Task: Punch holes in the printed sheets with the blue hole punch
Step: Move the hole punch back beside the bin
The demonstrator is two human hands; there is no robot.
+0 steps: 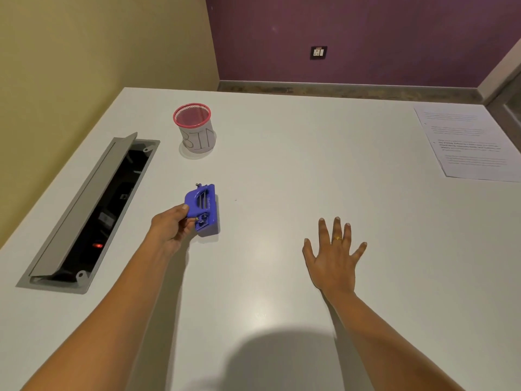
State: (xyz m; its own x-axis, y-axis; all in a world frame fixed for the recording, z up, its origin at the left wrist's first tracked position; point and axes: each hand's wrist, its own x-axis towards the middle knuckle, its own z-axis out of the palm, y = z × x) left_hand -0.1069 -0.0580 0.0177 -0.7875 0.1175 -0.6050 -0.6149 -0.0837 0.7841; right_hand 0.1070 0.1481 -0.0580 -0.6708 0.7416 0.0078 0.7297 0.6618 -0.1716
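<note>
The blue hole punch (204, 210) stands on the white table (282, 170), left of centre. My left hand (170, 228) grips its left side, thumb on the top edge and fingers curled under the handle. My right hand (334, 259) lies flat on the table with fingers spread, well to the right of the punch, holding nothing. The printed sheets (465, 142) lie in a stack at the far right edge of the table, far from both hands.
A pink-rimmed mesh cup labelled BIN (196, 128) stands behind the punch. An open cable hatch (93, 213) with its grey lid raised is sunk into the table at the left. A purple wall with a socket (318, 52) lies beyond.
</note>
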